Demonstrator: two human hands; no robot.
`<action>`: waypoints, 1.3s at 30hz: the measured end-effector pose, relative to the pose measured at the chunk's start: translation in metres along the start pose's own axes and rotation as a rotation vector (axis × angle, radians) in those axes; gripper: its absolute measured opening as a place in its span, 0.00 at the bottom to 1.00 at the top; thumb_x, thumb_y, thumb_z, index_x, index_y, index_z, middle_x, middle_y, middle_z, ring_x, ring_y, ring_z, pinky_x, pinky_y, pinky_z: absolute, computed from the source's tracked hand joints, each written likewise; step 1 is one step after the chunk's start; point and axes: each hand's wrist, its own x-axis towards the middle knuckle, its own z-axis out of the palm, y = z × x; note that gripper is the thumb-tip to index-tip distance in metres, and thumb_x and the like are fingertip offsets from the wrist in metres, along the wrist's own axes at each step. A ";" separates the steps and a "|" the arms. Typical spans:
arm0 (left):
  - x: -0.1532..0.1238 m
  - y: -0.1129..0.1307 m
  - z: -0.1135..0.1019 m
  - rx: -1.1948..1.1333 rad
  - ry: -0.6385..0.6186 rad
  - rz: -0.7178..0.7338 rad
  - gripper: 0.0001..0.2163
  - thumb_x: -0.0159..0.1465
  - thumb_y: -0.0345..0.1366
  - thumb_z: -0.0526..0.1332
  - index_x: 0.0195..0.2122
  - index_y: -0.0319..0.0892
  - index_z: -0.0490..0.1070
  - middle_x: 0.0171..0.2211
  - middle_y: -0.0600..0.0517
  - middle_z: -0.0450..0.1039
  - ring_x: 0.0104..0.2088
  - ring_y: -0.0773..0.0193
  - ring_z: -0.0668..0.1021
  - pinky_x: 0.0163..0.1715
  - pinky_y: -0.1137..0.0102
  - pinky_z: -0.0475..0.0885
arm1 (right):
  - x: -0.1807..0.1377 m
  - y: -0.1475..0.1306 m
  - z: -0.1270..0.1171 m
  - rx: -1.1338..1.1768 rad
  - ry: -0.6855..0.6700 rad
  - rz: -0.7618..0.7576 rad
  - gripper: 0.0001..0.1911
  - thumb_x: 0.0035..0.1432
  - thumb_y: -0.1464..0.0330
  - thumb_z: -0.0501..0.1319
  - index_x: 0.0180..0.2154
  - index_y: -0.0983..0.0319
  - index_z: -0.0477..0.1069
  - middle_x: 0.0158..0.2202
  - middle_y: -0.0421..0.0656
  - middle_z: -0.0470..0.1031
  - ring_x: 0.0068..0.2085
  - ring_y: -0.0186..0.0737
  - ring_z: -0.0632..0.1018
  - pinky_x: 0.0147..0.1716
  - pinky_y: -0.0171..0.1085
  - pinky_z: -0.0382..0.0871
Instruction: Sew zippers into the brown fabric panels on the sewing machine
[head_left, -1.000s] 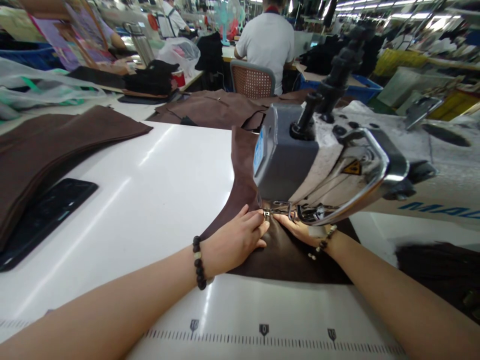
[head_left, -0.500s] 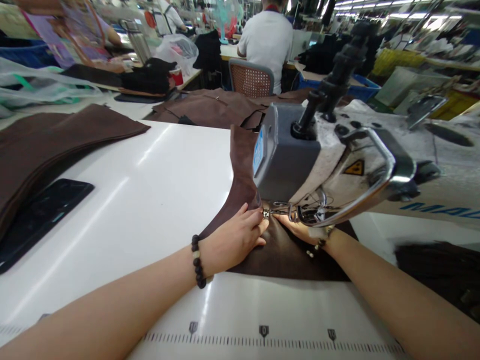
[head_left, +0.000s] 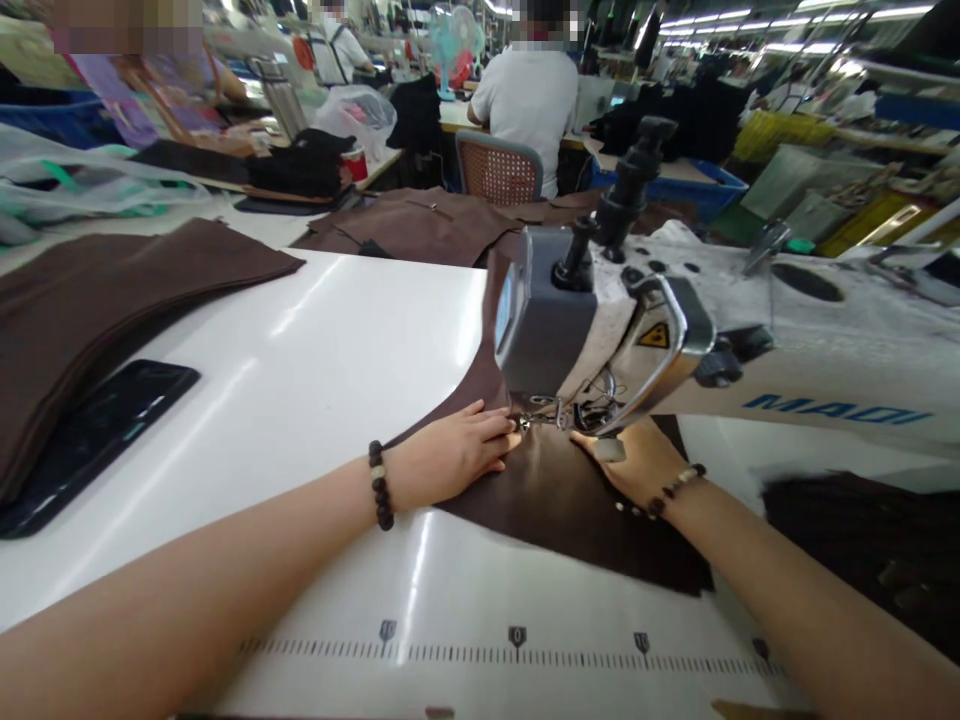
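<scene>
A dark brown fabric piece lies on the white table under the head of a grey sewing machine. My left hand rests flat on the fabric's left side, fingers stretched toward the presser foot. On the other side of the foot, my right hand presses flat on the fabric, partly hidden under the machine's chrome guard. Both wrists wear bead bracelets.
A stack of brown fabric and a black phone lie at the left. More brown pieces are heaped behind the table. A ruler strip runs along the front edge. A person in a white shirt sits ahead.
Both hands have slid back toward me with the fabric, whose near edge now lies slanted. The view has shifted, so the machine sits further right and lower.
</scene>
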 end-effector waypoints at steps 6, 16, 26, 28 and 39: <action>-0.011 0.004 -0.017 0.031 0.044 -0.119 0.13 0.66 0.36 0.51 0.47 0.36 0.66 0.48 0.46 0.66 0.50 0.58 0.68 0.55 0.60 0.59 | -0.089 -0.055 0.009 -0.253 0.206 0.006 0.29 0.51 0.58 0.59 0.49 0.72 0.68 0.48 0.63 0.67 0.44 0.56 0.72 0.40 0.47 0.70; -0.007 0.025 0.001 0.078 0.137 -0.167 0.18 0.63 0.42 0.55 0.46 0.32 0.66 0.48 0.41 0.64 0.48 0.55 0.69 0.50 0.63 0.65 | -0.089 -0.068 -0.009 -0.067 0.163 0.019 0.19 0.56 0.65 0.55 0.48 0.66 0.68 0.44 0.51 0.72 0.42 0.47 0.73 0.40 0.45 0.72; -0.001 0.028 0.001 0.121 0.107 -0.204 0.21 0.61 0.45 0.57 0.46 0.32 0.65 0.45 0.42 0.64 0.44 0.54 0.69 0.42 0.62 0.67 | -0.051 -0.030 0.008 0.110 0.089 -0.089 0.21 0.59 0.67 0.52 0.54 0.63 0.60 0.58 0.51 0.59 0.59 0.46 0.59 0.56 0.53 0.55; 0.002 0.030 0.001 0.138 0.099 -0.223 0.23 0.59 0.47 0.58 0.47 0.32 0.64 0.44 0.42 0.65 0.43 0.54 0.69 0.40 0.62 0.67 | -0.046 -0.021 0.007 0.134 0.059 -0.126 0.20 0.60 0.66 0.51 0.53 0.62 0.62 0.57 0.50 0.60 0.59 0.45 0.59 0.56 0.53 0.54; 0.007 0.032 -0.001 0.110 0.081 -0.256 0.22 0.55 0.48 0.61 0.41 0.33 0.67 0.39 0.44 0.66 0.40 0.56 0.69 0.38 0.65 0.68 | -0.035 -0.049 0.002 0.073 0.067 -0.033 0.21 0.60 0.66 0.50 0.54 0.63 0.62 0.53 0.52 0.64 0.56 0.51 0.62 0.54 0.56 0.54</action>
